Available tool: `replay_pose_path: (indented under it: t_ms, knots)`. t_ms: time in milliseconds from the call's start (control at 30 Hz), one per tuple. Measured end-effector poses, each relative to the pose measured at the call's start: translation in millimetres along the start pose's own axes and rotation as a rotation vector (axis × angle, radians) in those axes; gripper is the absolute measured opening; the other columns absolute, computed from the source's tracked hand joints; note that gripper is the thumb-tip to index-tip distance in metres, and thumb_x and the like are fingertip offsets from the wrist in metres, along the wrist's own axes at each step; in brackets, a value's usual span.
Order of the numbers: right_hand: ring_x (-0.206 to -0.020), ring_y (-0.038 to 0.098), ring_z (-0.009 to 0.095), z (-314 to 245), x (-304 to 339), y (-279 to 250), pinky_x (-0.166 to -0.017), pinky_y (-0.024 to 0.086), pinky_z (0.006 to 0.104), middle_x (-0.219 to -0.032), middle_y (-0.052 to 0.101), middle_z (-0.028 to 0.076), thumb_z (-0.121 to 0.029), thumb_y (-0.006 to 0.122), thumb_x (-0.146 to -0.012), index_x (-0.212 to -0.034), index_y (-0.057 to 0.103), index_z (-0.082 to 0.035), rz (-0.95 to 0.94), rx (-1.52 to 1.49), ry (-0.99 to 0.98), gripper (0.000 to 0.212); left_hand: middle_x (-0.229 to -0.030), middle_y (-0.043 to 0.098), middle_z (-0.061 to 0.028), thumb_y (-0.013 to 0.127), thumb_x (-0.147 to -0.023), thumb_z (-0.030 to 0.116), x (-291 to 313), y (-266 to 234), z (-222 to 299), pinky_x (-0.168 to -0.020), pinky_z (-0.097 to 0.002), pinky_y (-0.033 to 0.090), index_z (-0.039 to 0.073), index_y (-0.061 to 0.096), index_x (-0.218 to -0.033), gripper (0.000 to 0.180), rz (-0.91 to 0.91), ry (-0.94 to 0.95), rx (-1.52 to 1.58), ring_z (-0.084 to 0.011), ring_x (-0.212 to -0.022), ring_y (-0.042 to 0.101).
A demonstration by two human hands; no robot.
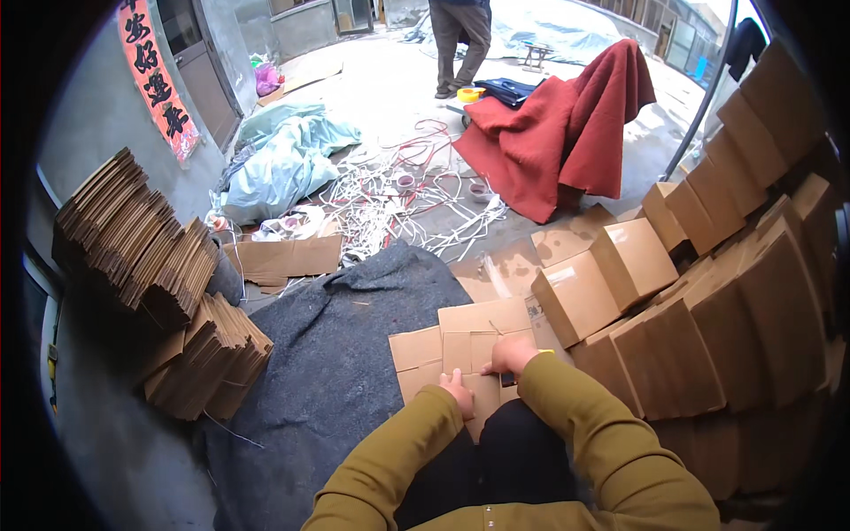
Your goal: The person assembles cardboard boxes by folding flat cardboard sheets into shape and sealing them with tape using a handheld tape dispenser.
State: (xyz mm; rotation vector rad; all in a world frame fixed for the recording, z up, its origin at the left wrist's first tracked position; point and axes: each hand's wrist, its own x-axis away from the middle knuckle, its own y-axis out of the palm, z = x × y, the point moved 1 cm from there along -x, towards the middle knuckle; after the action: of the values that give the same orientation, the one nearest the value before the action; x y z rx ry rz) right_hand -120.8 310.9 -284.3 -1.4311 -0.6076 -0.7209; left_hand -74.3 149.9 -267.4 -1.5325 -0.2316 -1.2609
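A partly flattened cardboard box with creased flaps lies in front of my knees. My left hand is closed on the cardboard at its near side, fingers bent. Just to the right, my right hand is curled low over the same cardboard, its fingertips touching the surface. A bit of yellow and a small dark part show beside the right hand, but what it holds is mostly hidden. Above that hand, a thin strand sticks up from the cardboard.
Finished boxes are stacked along the right. Bundles of flat cardboard stand at left. A dark blanket covers the floor. Beyond lie tangled white straps, a pale blue tarp and a red cloth. Another person stands at the back.
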Motion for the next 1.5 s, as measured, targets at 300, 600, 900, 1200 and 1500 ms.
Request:
replay_pose_path:
  t_ms: [300, 600, 900, 1200, 1500]
  knots:
    - [-0.077, 0.067, 0.015, 97, 75, -42, -0.071, 0.055, 0.0299, -0.082, 0.071, 0.013, -0.031, 0.084, -0.072, -0.096, 0.072, 0.006, 0.435, -0.919, -0.186, 0.046, -0.091, 0.067, -0.0064, 0.053, -0.098, 0.03, -45, -1, -41, -0.079, -0.0393, 0.049, 0.007, 0.069, -0.101, 0.029, 0.918, 0.096, 1.244, -0.0227, -0.09, 0.063]
    - [-0.08, 0.064, 0.012, 103, 102, -23, -0.075, 0.052, 0.0265, -0.088, 0.07, 0.007, -0.039, 0.083, -0.07, -0.099, 0.07, 0.004, 0.337, -1.425, -0.465, 0.054, -0.101, 0.064, -0.0004, 0.049, -0.103, 0.045, -4, -40, -15, -0.077, -0.0242, 0.043, 0.006, 0.062, -0.115, 0.042, 0.263, 0.746, 2.214, -0.0084, -0.091, 0.055]
    - [-0.08, 0.064, 0.012, 101, 91, -13, -0.075, 0.052, 0.0267, -0.088, 0.07, 0.007, -0.039, 0.081, -0.07, -0.099, 0.07, 0.004, 0.308, -1.403, -0.552, 0.053, -0.086, 0.067, -0.0014, 0.059, -0.1, 0.021, -6, -29, -19, -0.066, -0.0242, 0.049, 0.003, 0.066, -0.1, 0.019, 0.252, 0.625, 2.228, -0.0072, -0.072, 0.059]
    - [-0.08, 0.063, 0.01, 105, 101, -14, -0.075, 0.051, 0.0263, -0.086, 0.069, 0.005, -0.032, 0.08, -0.073, -0.1, 0.071, 0.003, 0.204, -1.271, -0.439, 0.045, -0.082, 0.066, -0.0038, 0.062, -0.097, 0.012, -8, -23, -30, -0.065, -0.0236, 0.052, -0.001, 0.066, -0.097, 0.014, 0.467, 0.39, 2.113, -0.0093, -0.068, 0.061]
    - [-0.07, 0.057, 0.006, 133, 104, -11, -0.065, 0.048, 0.0235, -0.075, 0.065, 0.0, -0.028, 0.081, -0.073, -0.087, 0.069, 0.001, 0.183, -1.153, -0.316, 0.034, -0.082, 0.064, -0.002, 0.066, -0.095, 0.016, -14, -3, -71, -0.065, -0.023, 0.052, 0.002, 0.066, -0.096, 0.014, 0.475, 0.268, 2.154, -0.007, -0.066, 0.058]
